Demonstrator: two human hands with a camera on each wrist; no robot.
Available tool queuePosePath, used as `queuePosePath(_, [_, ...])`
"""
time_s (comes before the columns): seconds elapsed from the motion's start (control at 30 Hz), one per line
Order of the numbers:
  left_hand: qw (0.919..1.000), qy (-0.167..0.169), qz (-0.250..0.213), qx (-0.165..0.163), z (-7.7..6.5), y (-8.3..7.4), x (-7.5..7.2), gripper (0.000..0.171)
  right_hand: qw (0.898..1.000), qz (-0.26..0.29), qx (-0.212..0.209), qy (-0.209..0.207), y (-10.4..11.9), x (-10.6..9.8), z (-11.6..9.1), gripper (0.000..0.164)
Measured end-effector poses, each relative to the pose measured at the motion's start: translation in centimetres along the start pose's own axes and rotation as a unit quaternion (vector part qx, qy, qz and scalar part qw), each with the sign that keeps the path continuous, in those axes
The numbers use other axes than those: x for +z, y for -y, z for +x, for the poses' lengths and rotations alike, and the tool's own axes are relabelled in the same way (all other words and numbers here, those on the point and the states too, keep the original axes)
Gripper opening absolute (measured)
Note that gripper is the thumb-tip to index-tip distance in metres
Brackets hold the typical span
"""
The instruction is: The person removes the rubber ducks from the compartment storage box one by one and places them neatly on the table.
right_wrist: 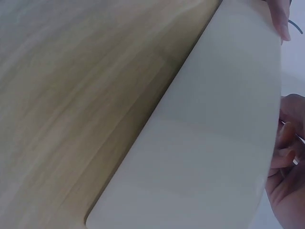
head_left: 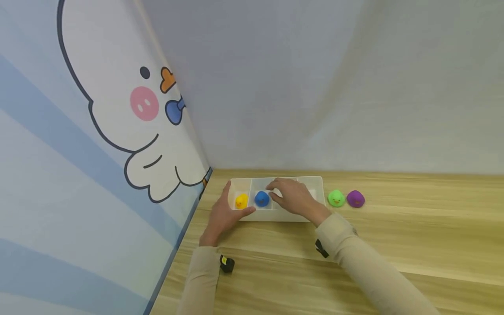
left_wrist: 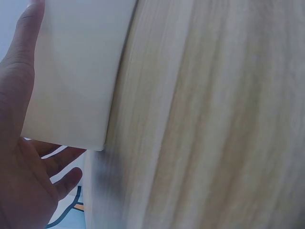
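A long white divided box (head_left: 275, 215) stands on the table. My left hand (head_left: 224, 215) grips its left end, the thumb along the front wall and the fingers around the end; the left wrist view shows this hand (left_wrist: 28, 143) at the box's corner. A yellow rubber duck (head_left: 242, 201) sits in the leftmost compartment, and a blue one (head_left: 261, 199) in the compartment beside it. Over the middle of the box, my right hand (head_left: 294, 197) has its thumb and fingers apart, just right of the blue duck, with nothing seen between them. It hides part of the inner compartments.
To the right of the box, a green duck (head_left: 336, 198) and a purple duck (head_left: 356, 199) stand side by side on the wooden table (head_left: 425, 227). A pale curtain (head_left: 315, 87) rises behind, and a cartoon-printed panel (head_left: 98, 183) borders the left side.
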State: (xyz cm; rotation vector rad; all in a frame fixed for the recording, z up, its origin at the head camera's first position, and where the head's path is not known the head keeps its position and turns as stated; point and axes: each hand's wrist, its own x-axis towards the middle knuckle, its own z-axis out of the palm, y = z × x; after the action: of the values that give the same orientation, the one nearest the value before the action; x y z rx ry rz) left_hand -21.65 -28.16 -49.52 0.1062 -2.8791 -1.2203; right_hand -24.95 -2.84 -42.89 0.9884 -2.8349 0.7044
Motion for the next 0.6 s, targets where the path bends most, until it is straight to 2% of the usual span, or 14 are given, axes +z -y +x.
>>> queuePosePath(0.33, [0.9999, 0.010, -0.013, -0.003, 0.0, 0.3, 0.2, 0.129, 1.000, 0.011, -0.007, 0.018, 0.2, 1.2, 0.8, 0.025])
queuePosePath(0.6, [0.9998, 0.009, -0.014, 0.004, 0.2, 0.5, 0.1, 0.126, 1.000, 0.014, 0.005, 0.024, 0.6, 1.5, 1.2, 0.026])
